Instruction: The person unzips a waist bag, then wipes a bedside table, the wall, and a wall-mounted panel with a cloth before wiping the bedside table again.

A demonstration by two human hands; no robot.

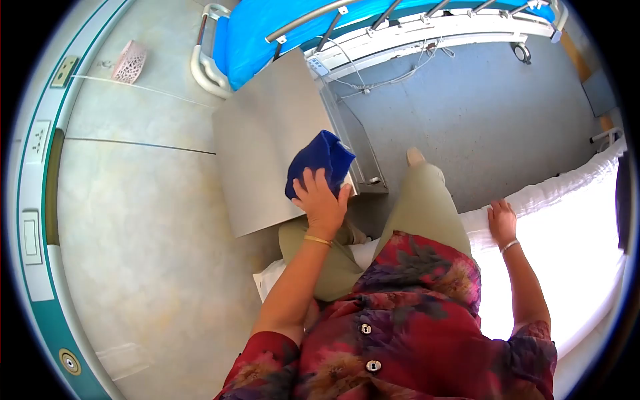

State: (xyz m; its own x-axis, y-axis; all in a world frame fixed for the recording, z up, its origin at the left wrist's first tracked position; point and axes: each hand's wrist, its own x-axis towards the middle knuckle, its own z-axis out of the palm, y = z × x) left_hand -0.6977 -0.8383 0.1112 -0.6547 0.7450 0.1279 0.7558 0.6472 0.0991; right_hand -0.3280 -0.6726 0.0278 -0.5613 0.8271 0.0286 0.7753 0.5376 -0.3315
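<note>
My left hand (321, 205) lies on a folded dark blue cloth (319, 156), fingers spread across it and thumb out to the side. The cloth sits on the smooth metallic-looking top of a bedside cabinet (260, 127), close to its right edge. One end of the cloth stands up in a fold, with a small pale patch at its corner. Over on the right, my right hand (501, 221) rests at the edge of a white-covered bed (567, 260), with its fingers loosely bent and slightly apart. It appears to hold nothing.
Beyond the cabinet stands a hospital bed with a blue cover (250, 40) and a metal side rail (313, 20). Cables (393, 81) hang beneath it, above the grey floor (427, 113). A pink perforated basket (130, 62) is on the left wall, near an outlet (65, 72).
</note>
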